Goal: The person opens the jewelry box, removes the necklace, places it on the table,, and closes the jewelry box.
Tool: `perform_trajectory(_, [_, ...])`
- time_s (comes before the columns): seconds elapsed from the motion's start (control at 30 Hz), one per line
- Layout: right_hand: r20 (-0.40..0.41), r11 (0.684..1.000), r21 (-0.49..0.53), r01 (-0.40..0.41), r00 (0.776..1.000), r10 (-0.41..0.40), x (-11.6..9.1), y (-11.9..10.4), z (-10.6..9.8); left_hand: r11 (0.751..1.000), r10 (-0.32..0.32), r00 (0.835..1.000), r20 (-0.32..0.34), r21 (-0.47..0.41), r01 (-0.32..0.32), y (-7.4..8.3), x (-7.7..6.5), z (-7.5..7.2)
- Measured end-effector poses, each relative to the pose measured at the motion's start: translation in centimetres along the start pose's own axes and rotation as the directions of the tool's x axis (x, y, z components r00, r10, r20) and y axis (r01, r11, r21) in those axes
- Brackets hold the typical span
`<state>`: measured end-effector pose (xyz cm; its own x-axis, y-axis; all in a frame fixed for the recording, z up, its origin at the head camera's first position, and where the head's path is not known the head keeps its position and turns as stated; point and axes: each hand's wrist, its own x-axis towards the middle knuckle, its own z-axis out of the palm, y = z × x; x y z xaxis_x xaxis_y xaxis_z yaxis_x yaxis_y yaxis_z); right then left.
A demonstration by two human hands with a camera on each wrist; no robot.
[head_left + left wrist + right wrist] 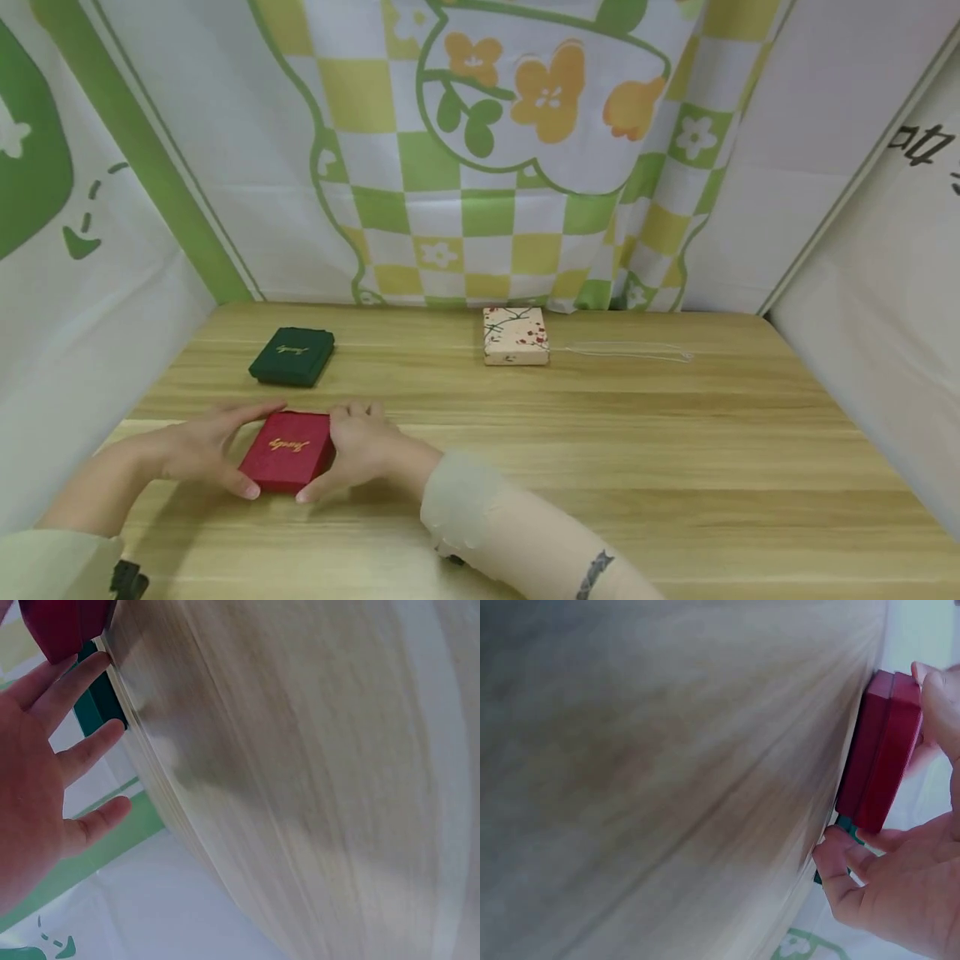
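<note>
A closed red jewelry box [287, 450] with gold lettering on its lid sits on the table at the front left. My left hand [197, 446] spans its left side, thumb tip at the front corner and index finger along the back corner. In the left wrist view, the fingers [86, 750] of that hand are spread and mostly straight. My right hand [365, 450] holds the box from the right, thumb at the front corner and bent fingers round the back corner. The right wrist view shows the lid seam along the side of the red box [885, 750].
Behind the red box lies a dark green jewelry box [292, 357]. A cream box with a floral print [516, 337] stands near the table's back edge. A thin necklace [630, 350] stretches rightward from it. Patterned curtains [487, 208] enclose the wooden table [675, 467].
</note>
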<state>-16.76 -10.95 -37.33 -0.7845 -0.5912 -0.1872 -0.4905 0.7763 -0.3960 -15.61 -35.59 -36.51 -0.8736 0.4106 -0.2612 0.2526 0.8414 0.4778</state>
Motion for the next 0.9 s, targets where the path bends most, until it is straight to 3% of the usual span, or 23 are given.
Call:
perform_trajectory(0.23, [-0.018, 0.996, -0.074, -0.041, 0.999, 0.039, 0.3, -1.1, 0.6, 1.000, -0.027, 0.999, 0.037, 0.006, 0.027, 0.2, -0.1, 0.0])
perform_trajectory(0.4, [-0.017, 0.998, -0.036, -0.057, 0.998, 0.057, 0.2, -1.1, 0.6, 0.998, 0.006, 0.999, 0.044, -0.060, -0.003, 0.4, 0.0, -0.1])
perform_trajectory(0.5, [-0.009, 0.998, 0.010, -0.062, 0.998, 0.062, 0.2, -0.9, 0.4, 0.996, -0.012, 0.999, 0.046, -0.084, 0.016, 0.6, 0.0, -0.2])
perform_trajectory(0.63, [-0.008, 0.997, 0.078, -0.022, 1.000, 0.022, 0.3, 0.0, 0.0, 0.996, -0.008, 1.000, 0.010, -0.085, 0.009, 1.0, 0.0, 0.0])
perform_trajectory(0.9, [-0.009, 0.991, 0.094, 0.097, 0.995, -0.097, 0.1, 2.3, -1.8, 0.993, 0.070, 0.995, -0.070, -0.094, -0.077, 2.2, 0.7, -0.1])
